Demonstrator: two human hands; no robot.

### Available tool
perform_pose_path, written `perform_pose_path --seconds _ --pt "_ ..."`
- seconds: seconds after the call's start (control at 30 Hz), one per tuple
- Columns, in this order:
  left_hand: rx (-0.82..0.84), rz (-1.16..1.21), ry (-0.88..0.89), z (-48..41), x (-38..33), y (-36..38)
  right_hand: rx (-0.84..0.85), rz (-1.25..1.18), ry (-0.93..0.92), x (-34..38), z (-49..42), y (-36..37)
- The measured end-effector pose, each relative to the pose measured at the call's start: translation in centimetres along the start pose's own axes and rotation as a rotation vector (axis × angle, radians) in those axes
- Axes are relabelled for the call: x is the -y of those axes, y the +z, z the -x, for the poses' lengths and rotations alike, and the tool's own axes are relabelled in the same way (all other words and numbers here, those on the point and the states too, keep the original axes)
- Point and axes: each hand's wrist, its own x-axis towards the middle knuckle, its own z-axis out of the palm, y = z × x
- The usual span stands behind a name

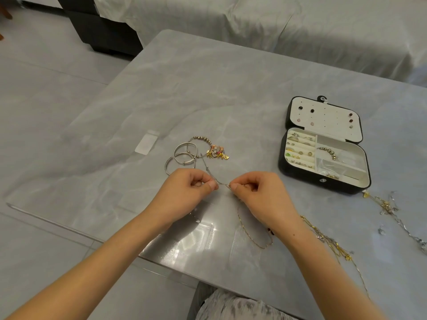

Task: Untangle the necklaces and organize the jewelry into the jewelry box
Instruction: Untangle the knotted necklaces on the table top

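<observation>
hands pinch tangled chain; jewelry box open, no readable writing.

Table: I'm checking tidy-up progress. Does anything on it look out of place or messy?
Yes. Tangled gold and silver chains lie strewn on the right of the grey marble-look table, outside the open black jewelry box. Silver metal bangles and a beaded charm bracelet also lie loose.

Jewelry box is showing black outside, cream lining inside; table is presenting grey marbled veining; bangles are gleaming silver; chain is showing gold.
</observation>
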Motion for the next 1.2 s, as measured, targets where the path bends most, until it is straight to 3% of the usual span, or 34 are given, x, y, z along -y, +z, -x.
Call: perform_pose_path --seconds 0.17,0.37,0.73,0.93,1.1,1.2 --pt "0.003 -0.023 0.001 -0.1 0.0 0.0 -0.002 -0.217 -0.016 0.5 0.1 -0.7" --pt "0.046 0.017 -0.004 0.0 -0.3 0.8 0.035 -0.269 0.036 0.8 0.4 -1.0" --pt "-0.006 0.081 0.031 -0.1 -0.3 0.0 -0.155 -0.076 -0.05 -0.5 -0.9 -2.3" --pt "0.019 0.267 0.005 -0.3 -0.9 -0.4 -0.116 -0.181 -0.03 -0.2 -0.5 -2.6" --pt "0.029 0.639 -0.061 -0.5 -2.0 0.6 -0.098 -0.233 -0.012 0.1 0.0 -2.5" --pt "-0.076 0.601 -0.092 -0.6 -2.4 1.3 -0.074 -0.266 0.024 0.1 0.5 -2.5"
